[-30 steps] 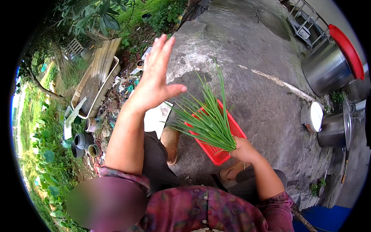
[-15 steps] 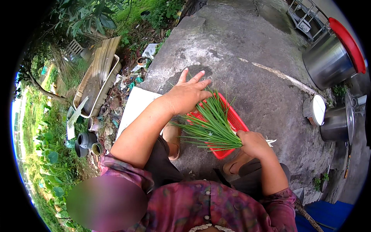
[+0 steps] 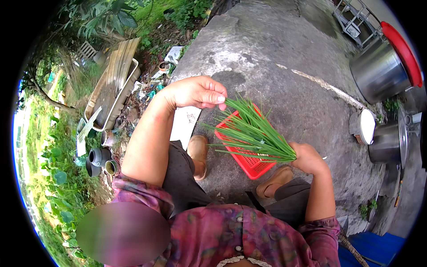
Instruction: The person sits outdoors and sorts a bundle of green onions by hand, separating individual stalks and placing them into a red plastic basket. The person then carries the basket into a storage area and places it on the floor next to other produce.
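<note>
A bunch of spring onions (image 3: 255,138) with long thin green leaves lies spread over a red plastic basket (image 3: 252,168). My right hand (image 3: 309,159) is closed round the stem end of the bunch, hiding most of the stems. At the far left tips of the leaves, my left hand (image 3: 199,92) is closed in a pinch, thumb against fingers. A few leaf tips run up to those fingertips. Slots in the basket's floor show below the leaves.
Beside my left shoe (image 3: 198,151) lies a white board (image 3: 183,124). A steel pot with a red lid (image 3: 378,69), a white-lidded bucket (image 3: 362,127) and another steel pot (image 3: 384,142) stand at right. Pots (image 3: 98,156) and a trough (image 3: 111,109) are at left.
My left hand has gone from spread fingers over the leaves to a pinch at their tips, drawn slightly left. My right hand has shifted right with the bunch, uncovering more basket.
</note>
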Demonstrator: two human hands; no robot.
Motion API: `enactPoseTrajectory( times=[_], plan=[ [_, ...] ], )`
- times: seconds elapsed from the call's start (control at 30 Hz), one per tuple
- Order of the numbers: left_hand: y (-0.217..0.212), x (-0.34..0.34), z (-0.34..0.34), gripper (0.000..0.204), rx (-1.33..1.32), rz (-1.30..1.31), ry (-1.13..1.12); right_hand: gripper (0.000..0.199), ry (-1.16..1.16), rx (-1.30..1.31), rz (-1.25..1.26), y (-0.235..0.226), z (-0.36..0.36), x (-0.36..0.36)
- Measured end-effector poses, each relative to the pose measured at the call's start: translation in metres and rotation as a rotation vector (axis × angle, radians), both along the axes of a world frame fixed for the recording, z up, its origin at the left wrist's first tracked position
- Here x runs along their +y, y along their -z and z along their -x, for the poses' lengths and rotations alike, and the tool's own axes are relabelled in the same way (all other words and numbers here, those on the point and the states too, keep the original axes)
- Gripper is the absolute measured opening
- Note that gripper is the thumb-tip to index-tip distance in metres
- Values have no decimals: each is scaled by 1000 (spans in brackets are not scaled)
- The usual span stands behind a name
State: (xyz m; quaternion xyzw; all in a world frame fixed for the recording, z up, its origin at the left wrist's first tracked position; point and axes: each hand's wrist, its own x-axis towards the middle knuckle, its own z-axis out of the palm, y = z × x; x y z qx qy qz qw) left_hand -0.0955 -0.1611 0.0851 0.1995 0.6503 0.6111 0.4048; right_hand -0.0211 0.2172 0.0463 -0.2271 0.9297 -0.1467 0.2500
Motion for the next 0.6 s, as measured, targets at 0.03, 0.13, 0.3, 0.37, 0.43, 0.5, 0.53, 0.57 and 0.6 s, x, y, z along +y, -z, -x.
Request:
enactPoseTrajectory(
  times=[0.03, 0.13, 0.3, 0.37, 0.43, 0.5, 0.53, 0.57, 0.6],
  plan=[
    [1, -3, 0, 26, -31, -41, -24, 33, 6, -11, 19, -2, 1, -2],
    [2, -4, -4, 18, -27, -93, -152, 36, 30, -62, 77, -6, 2, -7],
    [15, 20, -5, 16, 197, -139, -595, 36, 3, -68, 231, -4, 1, -22],
    [14, 34, -6, 17, 255, -183, -797, 36, 8, -82, 296, -3, 1, -28],
    [16, 41, -3, 17, 277, -240, -927, 36, 7, -86, 351, 5, 2, -33],
    [16, 44, 1, 18, 318, -243, -1045, 36, 50, -106, 442, -1, 1, -40],
    [17, 45, 4, 19, 327, -260, -1083, 37, 71, -117, 487, -4, 1, -44],
    [14, 48, 4, 20, 262, -294, -1104, 37, 84, -115, 474, -5, 1, -46],
    [11, 49, 3, 20, 197, -329, -1122, 38, 99, -112, 460, -6, 1, -48]
  ],
)
